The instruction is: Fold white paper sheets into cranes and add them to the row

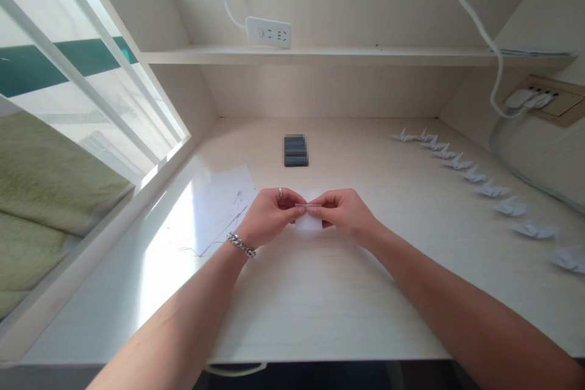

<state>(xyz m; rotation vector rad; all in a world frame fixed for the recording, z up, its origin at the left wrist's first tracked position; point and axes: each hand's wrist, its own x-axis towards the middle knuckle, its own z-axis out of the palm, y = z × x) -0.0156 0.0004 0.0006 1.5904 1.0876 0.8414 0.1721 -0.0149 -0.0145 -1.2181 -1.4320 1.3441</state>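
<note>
A small white piece of paper [309,222] is held just over the desk, with a straight edge along its top. My left hand [276,208] pinches its upper left part between thumb and fingers; a ring and a chain bracelet show on that side. At the upper right, my right hand [342,210] grips the same paper, and the two thumb tips nearly meet at the middle of the edge. The fingertips behind the paper are partly hidden.
Several folded paper cranes [493,189] stand in a curved row on the right. White sheets [214,201] lie left of my hands. A dark, pixelated box-like object [295,150] sits behind them. A power strip [269,33] rests on the shelf [329,58]; its white cable [475,18] hangs at the right.
</note>
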